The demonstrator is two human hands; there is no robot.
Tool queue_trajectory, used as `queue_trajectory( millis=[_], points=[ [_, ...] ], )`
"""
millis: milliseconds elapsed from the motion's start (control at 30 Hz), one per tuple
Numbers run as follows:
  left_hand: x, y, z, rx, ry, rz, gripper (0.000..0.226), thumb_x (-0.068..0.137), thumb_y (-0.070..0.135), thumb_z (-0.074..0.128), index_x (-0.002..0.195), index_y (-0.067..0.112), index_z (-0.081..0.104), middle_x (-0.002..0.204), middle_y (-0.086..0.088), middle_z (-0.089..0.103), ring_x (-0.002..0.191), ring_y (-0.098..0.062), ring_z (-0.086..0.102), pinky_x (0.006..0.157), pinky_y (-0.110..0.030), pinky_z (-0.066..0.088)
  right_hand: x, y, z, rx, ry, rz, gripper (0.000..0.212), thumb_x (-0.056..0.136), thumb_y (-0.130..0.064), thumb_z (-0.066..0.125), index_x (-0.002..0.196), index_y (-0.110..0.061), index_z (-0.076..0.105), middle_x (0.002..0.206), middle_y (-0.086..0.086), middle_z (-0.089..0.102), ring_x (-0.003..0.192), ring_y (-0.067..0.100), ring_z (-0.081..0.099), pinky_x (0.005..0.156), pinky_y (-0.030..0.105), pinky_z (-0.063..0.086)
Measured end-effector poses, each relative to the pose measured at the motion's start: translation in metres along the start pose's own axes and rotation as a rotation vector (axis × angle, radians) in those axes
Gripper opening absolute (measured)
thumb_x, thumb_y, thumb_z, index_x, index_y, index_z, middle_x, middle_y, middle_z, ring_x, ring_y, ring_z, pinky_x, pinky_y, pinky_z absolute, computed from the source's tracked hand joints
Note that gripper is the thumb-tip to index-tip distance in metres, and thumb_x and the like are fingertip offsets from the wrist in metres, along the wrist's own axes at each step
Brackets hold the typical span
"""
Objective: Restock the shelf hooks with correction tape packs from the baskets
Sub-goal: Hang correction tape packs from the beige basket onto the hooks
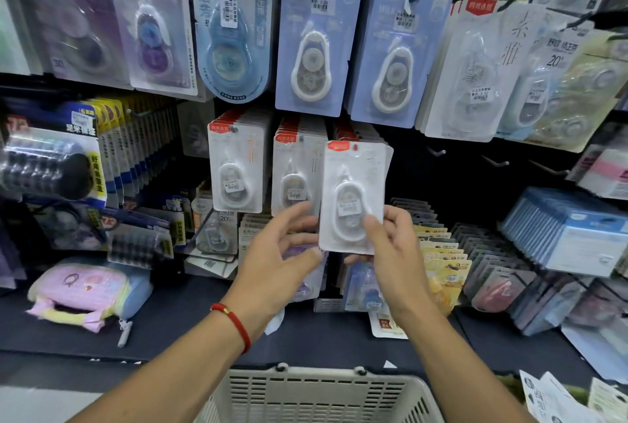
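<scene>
Hands: right (390, 246) pinches pack (353, 195); left (282, 252) spread.

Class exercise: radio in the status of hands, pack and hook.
Right hand grips white correction tape pack. Left hand open, touching its edge. Pack raised before the hook row; no obstruction seen.

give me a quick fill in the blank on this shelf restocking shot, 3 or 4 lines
1. The white correction tape pack is pinched in the grip of the ____ hand.
2. The left hand wears a ____ bracelet on its wrist.
3. The basket at the bottom edge is ____ in colour.
4. The pink pouch lies to the ____ of both hands.

Missing words: right; red; white; left
</scene>
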State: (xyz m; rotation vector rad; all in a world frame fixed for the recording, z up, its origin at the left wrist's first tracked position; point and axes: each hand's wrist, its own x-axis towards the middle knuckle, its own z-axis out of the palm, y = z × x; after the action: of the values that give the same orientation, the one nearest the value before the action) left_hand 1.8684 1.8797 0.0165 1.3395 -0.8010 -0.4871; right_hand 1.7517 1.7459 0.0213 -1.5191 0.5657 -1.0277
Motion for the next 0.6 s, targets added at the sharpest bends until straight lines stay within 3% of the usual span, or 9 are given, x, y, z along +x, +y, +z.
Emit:
queue_trajectory(
  millis=[100, 267, 400, 500, 533, 600],
  points=[
    [-0.003, 0.003, 0.004, -0.037, -0.071, 0.003, 0.070, 0.090, -0.020, 0.065, 0.147, 0.020, 0.053, 0.138, 0.004, 0.066, 0.122, -0.009, 0.068, 0.107, -0.030, 0.054, 0.003, -0.001, -0.004, 0.057, 0.089, 0.035, 0.015, 0.108, -0.023, 0.056, 0.121, -0.016, 0.054, 0.110, 0.005, 0.075, 0.089, 0.020, 0.077, 0.058, 0.030, 0.060],
    [-0.005, 0.007, 0.008, -0.077, -0.114, 0.026, 0.069, 0.089, -0.022, 0.064, 0.142, 0.021, 0.055, 0.139, 0.005, 0.066, 0.125, -0.009, 0.066, 0.100, -0.024, 0.056, 0.005, -0.002, -0.009, 0.071, 0.071, 0.030, 0.021, 0.109, -0.025, 0.055, 0.126, -0.013, 0.055, 0.101, -0.003, 0.080, 0.079, 0.020, 0.077, 0.060, 0.029, 0.061],
    [-0.005, 0.007, 0.008, -0.139, -0.111, 0.049, 0.067, 0.088, -0.025, 0.063, 0.141, 0.015, 0.058, 0.138, 0.001, 0.068, 0.127, -0.015, 0.066, 0.106, -0.036, 0.056, 0.008, -0.004, -0.011, 0.021, 0.078, -0.010, 0.025, 0.106, -0.032, 0.061, 0.125, -0.016, 0.059, 0.100, 0.001, 0.081, 0.073, 0.028, 0.077, 0.070, 0.045, 0.063],
    [-0.002, 0.004, 0.007, -0.203, -0.099, 0.043, 0.061, 0.086, -0.026, 0.064, 0.134, 0.013, 0.064, 0.133, 0.000, 0.071, 0.124, -0.019, 0.068, 0.108, -0.045, 0.055, 0.011, -0.003, -0.013, 0.005, 0.101, 0.011, 0.030, 0.103, -0.035, 0.066, 0.124, -0.016, 0.062, 0.099, 0.001, 0.081, 0.074, 0.027, 0.079, 0.075, 0.047, 0.063],
    [0.000, 0.003, 0.007, -0.205, -0.096, 0.035, 0.060, 0.086, -0.026, 0.063, 0.131, 0.013, 0.065, 0.131, 0.000, 0.072, 0.123, -0.018, 0.069, 0.109, -0.046, 0.054, 0.012, -0.001, -0.013, -0.052, 0.113, 0.023, 0.032, 0.102, -0.038, 0.067, 0.125, -0.016, 0.062, 0.100, 0.000, 0.081, 0.079, 0.024, 0.079, 0.076, 0.046, 0.064],
    [0.003, -0.001, 0.006, -0.100, -0.079, 0.041, 0.060, 0.087, -0.025, 0.060, 0.126, 0.019, 0.067, 0.128, 0.005, 0.073, 0.123, -0.012, 0.067, 0.111, -0.044, 0.053, 0.014, 0.007, -0.016, -0.399, 0.123, 0.001, 0.042, 0.100, -0.047, 0.065, 0.132, -0.019, 0.059, 0.117, -0.003, 0.075, 0.100, 0.017, 0.073, 0.088, 0.044, 0.061]
  ],
)
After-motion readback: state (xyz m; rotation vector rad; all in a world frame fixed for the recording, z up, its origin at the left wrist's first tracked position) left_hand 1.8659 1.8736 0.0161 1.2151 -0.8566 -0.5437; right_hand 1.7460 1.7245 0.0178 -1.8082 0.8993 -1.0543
